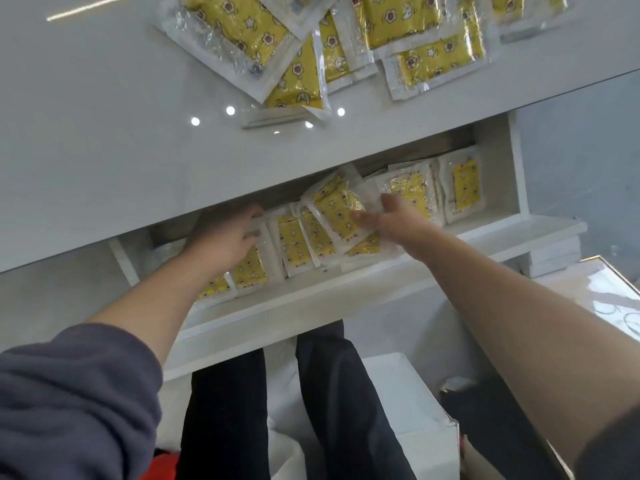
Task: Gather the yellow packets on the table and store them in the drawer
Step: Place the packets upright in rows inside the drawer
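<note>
Head cam, the only view: the drawer (pixel 311 306) is seen pulled open below the white table (pixel 104 133), w/ both arms reached into it. A row of stored packets (pixel 294 244) is stood across the drawer, some leaning on each other. The left hand (pixel 225 237) is laid on the row's left part, fingers fairly straight, nothing seen clasped; its fingertips are partly shaded by the table edge. The right hand (pixel 391 216) is placed at one tilted packet (pixel 332 206), propped above the row approx. mid-drawer. Fingers are spread over the packet's right edge, but whether it is pinched or only touched can't be told.

Progress, as judged: a good part is done, since many packets are lodged in the drawer. It is not finished, though. A table pile (pixel 415 60) of overlapping yellow packets is left at the table's far side, well apart from both hands. The tilted packet is yet to be settled, then the rest must be fetched & stored.
</note>
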{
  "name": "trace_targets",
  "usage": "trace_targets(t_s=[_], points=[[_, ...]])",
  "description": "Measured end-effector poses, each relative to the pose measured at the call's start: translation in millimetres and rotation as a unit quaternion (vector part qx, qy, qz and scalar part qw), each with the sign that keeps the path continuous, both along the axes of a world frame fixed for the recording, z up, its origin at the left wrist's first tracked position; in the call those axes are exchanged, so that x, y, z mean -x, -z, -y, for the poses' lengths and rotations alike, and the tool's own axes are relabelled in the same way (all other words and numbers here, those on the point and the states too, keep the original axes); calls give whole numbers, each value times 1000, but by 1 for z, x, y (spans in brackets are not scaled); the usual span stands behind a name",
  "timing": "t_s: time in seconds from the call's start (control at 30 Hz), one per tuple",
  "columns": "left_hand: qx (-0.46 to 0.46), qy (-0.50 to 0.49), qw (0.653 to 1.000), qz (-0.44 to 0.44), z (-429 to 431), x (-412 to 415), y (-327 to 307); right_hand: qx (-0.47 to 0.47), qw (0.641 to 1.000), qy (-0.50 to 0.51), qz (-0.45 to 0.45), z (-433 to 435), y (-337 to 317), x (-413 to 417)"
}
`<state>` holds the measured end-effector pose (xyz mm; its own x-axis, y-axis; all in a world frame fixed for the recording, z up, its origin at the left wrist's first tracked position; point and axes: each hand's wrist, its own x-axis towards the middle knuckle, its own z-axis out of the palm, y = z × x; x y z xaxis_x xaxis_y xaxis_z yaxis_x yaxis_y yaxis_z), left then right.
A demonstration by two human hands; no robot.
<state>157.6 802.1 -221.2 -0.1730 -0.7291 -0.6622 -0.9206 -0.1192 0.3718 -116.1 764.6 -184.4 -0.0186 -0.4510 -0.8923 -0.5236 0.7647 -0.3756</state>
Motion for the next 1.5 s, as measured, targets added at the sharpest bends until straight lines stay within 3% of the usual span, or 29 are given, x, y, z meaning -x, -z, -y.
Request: trace_targets(t_s=[0.13,0.4,0.5,0.63,0.8,1.13,1.37,1.5], points=[[37,16,999,3,5,3,1,7,1000,16,6,-5,0,-4],[-50,-66,996,18,-5,-28,-1,9,1000,28,1,-7,-2,-11],[-63,-55,996,-10,-5,-29,2,3,1000,27,0,-7,0,-13],[-111,-113,986,-55,-5,-35,5,-3,1000,22,-8,-7,2,-14],[-16,-52,997,-57,-14,-36,-5,-8,1000,16,-13,-5,2,-16],[-49,-121,981,-143,-17,-14,-11,-21,1000,-9,-15,-4,2,-21],[-56,-79,990,-105,3,21,7,-28,999,19,-1,-9,2,-16],[-50,-92,992,-64,-2,-3,4,-33,999,-26,21,-12,0,-34]])
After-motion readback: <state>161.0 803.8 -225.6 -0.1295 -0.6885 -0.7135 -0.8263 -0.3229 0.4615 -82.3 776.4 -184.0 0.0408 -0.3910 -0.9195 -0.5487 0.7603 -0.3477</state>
